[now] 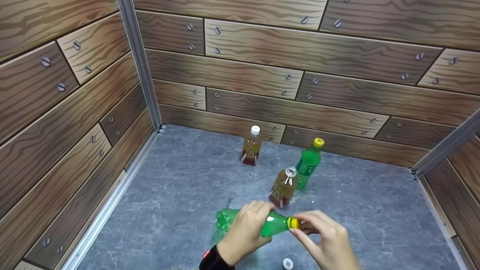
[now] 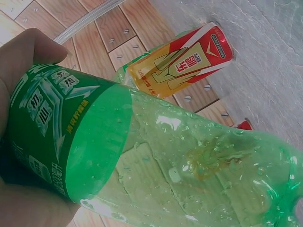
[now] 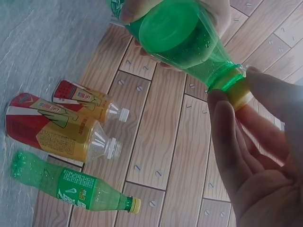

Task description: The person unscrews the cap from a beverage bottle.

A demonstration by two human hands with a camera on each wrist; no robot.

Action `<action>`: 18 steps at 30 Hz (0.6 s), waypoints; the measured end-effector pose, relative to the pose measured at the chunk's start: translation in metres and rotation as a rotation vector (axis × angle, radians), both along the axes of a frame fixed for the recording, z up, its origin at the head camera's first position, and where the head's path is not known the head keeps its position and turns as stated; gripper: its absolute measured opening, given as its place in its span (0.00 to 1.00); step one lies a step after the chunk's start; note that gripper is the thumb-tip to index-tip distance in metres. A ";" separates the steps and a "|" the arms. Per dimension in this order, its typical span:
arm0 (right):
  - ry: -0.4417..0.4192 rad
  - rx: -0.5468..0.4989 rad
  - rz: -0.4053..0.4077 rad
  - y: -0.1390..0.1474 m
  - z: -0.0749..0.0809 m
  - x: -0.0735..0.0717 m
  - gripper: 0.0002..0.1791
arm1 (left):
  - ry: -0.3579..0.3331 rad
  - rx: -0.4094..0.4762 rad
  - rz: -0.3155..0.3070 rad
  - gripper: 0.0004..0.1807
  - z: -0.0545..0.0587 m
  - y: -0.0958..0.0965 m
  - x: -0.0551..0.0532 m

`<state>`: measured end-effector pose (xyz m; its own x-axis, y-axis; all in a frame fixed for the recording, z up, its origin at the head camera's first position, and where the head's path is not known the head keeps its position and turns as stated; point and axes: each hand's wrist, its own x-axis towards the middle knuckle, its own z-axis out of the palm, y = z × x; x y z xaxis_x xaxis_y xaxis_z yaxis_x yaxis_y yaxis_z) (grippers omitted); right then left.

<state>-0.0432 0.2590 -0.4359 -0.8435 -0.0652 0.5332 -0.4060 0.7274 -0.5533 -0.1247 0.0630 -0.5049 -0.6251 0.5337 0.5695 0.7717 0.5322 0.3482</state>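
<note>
A green plastic bottle (image 1: 275, 224) lies tilted on its side in my left hand (image 1: 248, 228), which grips it round the label. Its yellow cap (image 1: 294, 223) is on the neck, pointing right. The thumb and fingers of my right hand (image 1: 325, 235) pinch that cap; the right wrist view shows the cap (image 3: 238, 90) between them. In the left wrist view the bottle's clear green base end (image 2: 203, 165) looks nearly empty. Just beyond my hands stands an uncapped amber bottle (image 1: 283, 189) with a red and yellow label. A loose white cap (image 1: 287, 263) lies on the surface near my right hand.
Farther back stand an amber bottle with a white cap (image 1: 251, 148) and a green bottle with a yellow cap (image 1: 309, 163), the latter right behind the uncapped one. Wood-patterned panels (image 1: 240, 67) wall in the grey marbled surface (image 1: 157, 210) at the back and both sides.
</note>
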 end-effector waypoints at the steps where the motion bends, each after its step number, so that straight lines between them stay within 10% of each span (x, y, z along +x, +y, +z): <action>1: 0.007 -0.002 0.015 0.001 0.000 0.000 0.21 | 0.000 0.001 -0.001 0.40 0.000 0.000 0.000; 18: 0.110 0.032 0.103 0.011 -0.002 0.002 0.28 | -0.014 0.009 -0.005 0.40 0.001 0.001 0.001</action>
